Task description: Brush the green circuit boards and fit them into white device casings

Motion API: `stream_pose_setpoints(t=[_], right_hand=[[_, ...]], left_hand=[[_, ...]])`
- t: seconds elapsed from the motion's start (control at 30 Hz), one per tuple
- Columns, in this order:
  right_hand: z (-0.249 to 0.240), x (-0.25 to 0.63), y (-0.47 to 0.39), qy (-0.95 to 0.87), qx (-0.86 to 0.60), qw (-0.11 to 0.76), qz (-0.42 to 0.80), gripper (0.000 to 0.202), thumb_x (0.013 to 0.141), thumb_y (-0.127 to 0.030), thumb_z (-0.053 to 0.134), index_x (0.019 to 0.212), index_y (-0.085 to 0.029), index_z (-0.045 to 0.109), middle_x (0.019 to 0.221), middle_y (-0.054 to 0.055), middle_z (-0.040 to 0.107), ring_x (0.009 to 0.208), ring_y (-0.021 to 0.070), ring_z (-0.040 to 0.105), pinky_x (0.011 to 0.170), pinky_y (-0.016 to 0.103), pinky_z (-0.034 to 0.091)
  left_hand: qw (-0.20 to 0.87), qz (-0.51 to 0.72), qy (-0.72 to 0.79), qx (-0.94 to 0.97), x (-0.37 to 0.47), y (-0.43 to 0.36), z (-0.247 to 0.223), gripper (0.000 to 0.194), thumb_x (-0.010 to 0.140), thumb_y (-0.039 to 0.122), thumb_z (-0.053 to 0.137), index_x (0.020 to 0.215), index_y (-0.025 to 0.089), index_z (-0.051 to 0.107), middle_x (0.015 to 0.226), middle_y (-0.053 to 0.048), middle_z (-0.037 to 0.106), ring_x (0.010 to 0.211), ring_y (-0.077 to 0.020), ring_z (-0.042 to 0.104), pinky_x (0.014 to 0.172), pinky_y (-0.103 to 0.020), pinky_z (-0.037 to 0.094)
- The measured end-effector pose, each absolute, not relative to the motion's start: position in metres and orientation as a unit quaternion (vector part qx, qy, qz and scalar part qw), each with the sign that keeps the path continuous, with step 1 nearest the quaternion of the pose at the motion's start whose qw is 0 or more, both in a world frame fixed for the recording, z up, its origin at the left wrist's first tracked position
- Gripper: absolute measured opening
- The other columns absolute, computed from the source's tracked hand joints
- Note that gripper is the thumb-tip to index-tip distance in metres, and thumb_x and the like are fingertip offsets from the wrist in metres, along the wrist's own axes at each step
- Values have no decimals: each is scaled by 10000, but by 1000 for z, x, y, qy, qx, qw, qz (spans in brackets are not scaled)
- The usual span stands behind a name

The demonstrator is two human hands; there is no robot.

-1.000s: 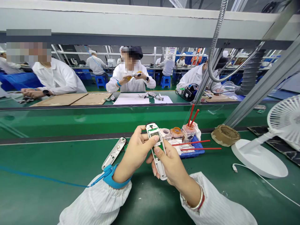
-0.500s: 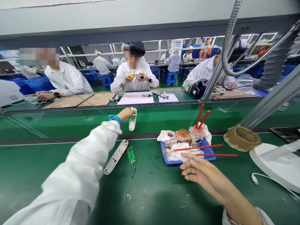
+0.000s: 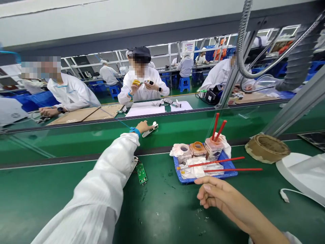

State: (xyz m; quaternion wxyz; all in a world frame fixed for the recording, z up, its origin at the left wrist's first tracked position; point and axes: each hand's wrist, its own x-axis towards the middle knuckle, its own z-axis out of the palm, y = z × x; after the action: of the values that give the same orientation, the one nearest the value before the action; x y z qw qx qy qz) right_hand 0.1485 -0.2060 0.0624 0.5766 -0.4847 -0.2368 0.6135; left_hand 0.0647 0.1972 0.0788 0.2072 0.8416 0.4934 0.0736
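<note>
My left hand (image 3: pixel 143 126) reaches far forward over the green strip behind the bench edge. It grips a narrow white plastic housing (image 3: pixel 150 130), tilted, whose lower end sticks out past my fingers. Below my sleeve, another long white housing half (image 3: pixel 132 169) lies on the bench, mostly covered by the sleeve. Beside it rests a green circuit board (image 3: pixel 142 173). My right hand (image 3: pixel 218 196) hovers in front of the blue tray (image 3: pixel 185 180) with its fingers apart and loosely bent, holding nothing. Two red-handled brushes (image 3: pixel 215 161) lie across white cloth in that tray.
Jars with stained rims, one a square jar (image 3: pixel 213 149) with red handles upright in it, stand in the tray. To the right are a brown tape roll (image 3: pixel 267 148), a white lamp base (image 3: pixel 302 173) and a cable plug (image 3: pixel 284 196). Co-workers sit beyond a clear partition.
My left hand has shifted slightly right and lower, and the housing in it has turned from upright to slanted. My right hand has lowered a little and its fingers have curled more.
</note>
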Motion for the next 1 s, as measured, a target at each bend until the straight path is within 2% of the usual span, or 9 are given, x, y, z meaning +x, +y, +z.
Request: stream_pose_setpoints(t=[0.07, 0.13, 0.2, 0.27, 0.47, 0.63, 0.7, 0.9, 1.0], right_hand=[[63, 147, -207, -243, -491, 568, 615, 324, 794, -432, 662, 974, -166, 611, 790, 45, 625, 703, 152, 560, 668, 283, 440], [63, 146, -208, -252, -498, 557, 615, 340, 788, -449, 661, 972, -166, 613, 795, 46, 624, 708, 154, 559, 676, 286, 440], [63, 144, -208, -259, -503, 549, 616, 346, 786, -457, 660, 968, -166, 616, 803, 49, 624, 714, 155, 561, 677, 284, 439], [62, 141, -207, -264, -503, 543, 618, 341, 784, -453, 661, 961, -165, 616, 796, 48, 623, 712, 152, 563, 672, 277, 438], [53, 127, -200, -285, -511, 519, 623, 338, 780, -444, 661, 937, -149, 608, 782, 46, 622, 683, 136, 568, 645, 252, 445], [53, 122, -190, -303, -525, 494, 623, 364, 757, -468, 672, 896, -142, 591, 750, 41, 626, 637, 122, 573, 603, 220, 435], [53, 120, -185, -314, -532, 486, 618, 385, 741, -486, 680, 880, -140, 583, 731, 40, 626, 615, 119, 571, 589, 216, 428], [33, 112, -181, -370, -496, 482, 620, 442, 724, -561, 683, 871, -154, 588, 714, 32, 628, 610, 118, 581, 608, 228, 429], [26, 117, -185, -423, -483, 449, 621, 499, 693, -660, 649, 851, -187, 638, 713, 50, 627, 672, 181, 614, 608, 283, 469]], left_hand=[[199, 58, 495, 844, 31, 188, 89, 337, 832, 377, 556, 1072, 141, 570, 1134, -96, 576, 1029, -232, 545, 879, -450, 426], [202, 38, 505, 839, -10, 170, 95, 325, 763, 433, 617, 878, 130, 629, 965, -90, 641, 964, -236, 575, 859, -420, 415], [219, 26, 518, 827, -50, 144, 93, 361, 612, 503, 707, 598, 154, 616, 708, -121, 652, 876, -313, 600, 768, -374, 414], [258, 28, 515, 817, -83, 116, 83, 381, 554, 551, 704, 512, 190, 589, 598, -96, 630, 784, -325, 611, 676, -334, 400], [447, 122, 480, 745, -111, 55, 48, 371, 595, 533, 677, 672, 177, 611, 603, -13, 586, 646, -231, 576, 577, -291, 395], [633, 235, 394, 624, -85, 35, 60, 356, 746, 421, 614, 1000, 179, 553, 954, -68, 631, 858, -204, 614, 766, -324, 491], [687, 266, 354, 576, -68, 31, 70, 331, 765, 330, 614, 1051, 183, 535, 1031, -86, 619, 936, -202, 611, 846, -333, 486], [767, 332, 294, 465, -5, 45, 83, 122, 754, 159, 605, 867, 156, 560, 809, -60, 636, 850, -196, 648, 884, -373, 497], [772, 365, 283, 437, 22, 64, 80, 77, 746, 135, 612, 803, 152, 563, 740, -49, 632, 789, -182, 655, 880, -365, 499]])
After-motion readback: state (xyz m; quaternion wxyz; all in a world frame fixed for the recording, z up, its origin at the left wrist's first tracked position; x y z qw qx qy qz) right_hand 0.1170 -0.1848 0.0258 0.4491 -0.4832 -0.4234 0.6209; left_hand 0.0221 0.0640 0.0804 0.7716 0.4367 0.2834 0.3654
